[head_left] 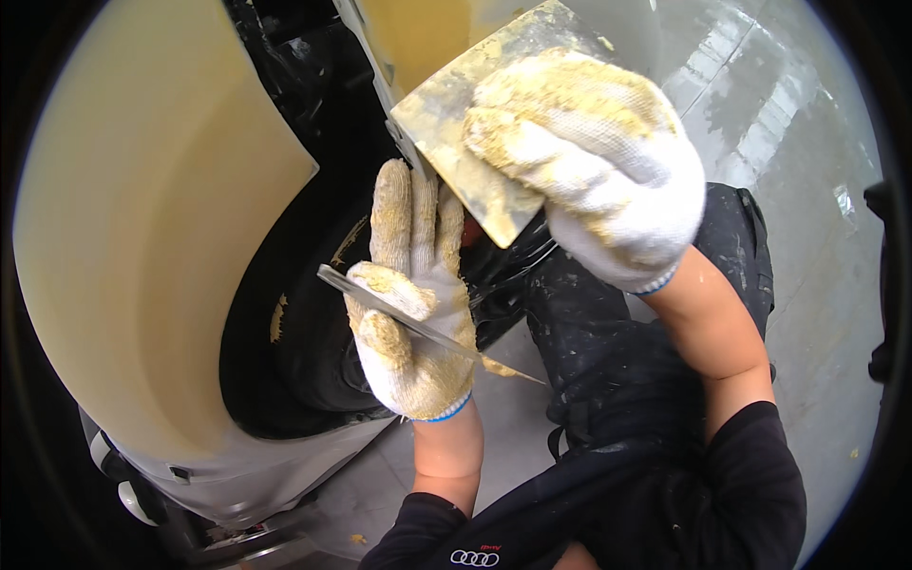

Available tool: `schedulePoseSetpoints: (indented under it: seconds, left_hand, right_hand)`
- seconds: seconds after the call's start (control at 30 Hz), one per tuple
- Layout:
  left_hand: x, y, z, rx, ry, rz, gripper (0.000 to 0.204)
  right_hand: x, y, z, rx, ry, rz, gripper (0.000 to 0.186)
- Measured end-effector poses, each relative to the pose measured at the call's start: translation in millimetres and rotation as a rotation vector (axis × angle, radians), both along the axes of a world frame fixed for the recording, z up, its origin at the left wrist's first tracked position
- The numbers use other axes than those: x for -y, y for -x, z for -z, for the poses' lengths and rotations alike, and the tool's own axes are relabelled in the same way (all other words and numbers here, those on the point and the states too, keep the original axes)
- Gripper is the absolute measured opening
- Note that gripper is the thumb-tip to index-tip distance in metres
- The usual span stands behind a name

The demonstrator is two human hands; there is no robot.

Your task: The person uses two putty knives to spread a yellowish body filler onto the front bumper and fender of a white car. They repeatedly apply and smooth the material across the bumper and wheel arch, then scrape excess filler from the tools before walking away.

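My left hand (413, 304), in a white knitted glove caked with yellow filler, pinches a thin scraper (394, 313) seen nearly edge-on. Its other fingers stretch upward, their tips close to the edge of the body panel; I cannot tell whether they touch it. My right hand (598, 161), gloved alike, grips a flat rectangular putty spreader (475, 119) smeared with grey and yellow. This spreader is tilted, and its lower corner hangs just right of my left fingers. Some yellow filler (499, 367) clings to the far end of the left scraper.
A large curved cream panel (142, 218) fills the left, around a black wheel-arch-like hollow (285, 361) with filler spots. Another panel with a yellow patch (418, 38) stands at the top. My dark-trousered legs (627, 351) are bent on the right, over a grey, partly wet floor (807, 275).
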State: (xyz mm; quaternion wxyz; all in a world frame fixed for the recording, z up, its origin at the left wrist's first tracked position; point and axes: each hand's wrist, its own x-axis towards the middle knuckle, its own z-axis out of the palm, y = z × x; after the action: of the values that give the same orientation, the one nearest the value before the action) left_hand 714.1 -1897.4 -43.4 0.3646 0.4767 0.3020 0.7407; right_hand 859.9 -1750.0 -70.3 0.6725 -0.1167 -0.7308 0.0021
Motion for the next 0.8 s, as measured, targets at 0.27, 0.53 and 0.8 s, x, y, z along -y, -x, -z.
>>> schedulePoseSetpoints:
  seconds: [0.27,0.53,0.8]
  left_hand:
    - [-9,6,-4,-0.028,-0.061,0.019,0.031]
    - [-13,26,11,-0.114,0.094,-0.088,0.068]
    - [-17,43,16,-0.096,0.068,-0.131,0.068]
  right_hand:
    - [12,-13,-11,0.044,0.211,0.099,0.041]
    - [27,-17,-4,0.196,0.169,0.004,0.042]
    - [40,2,25,0.173,0.352,-0.168,0.041]
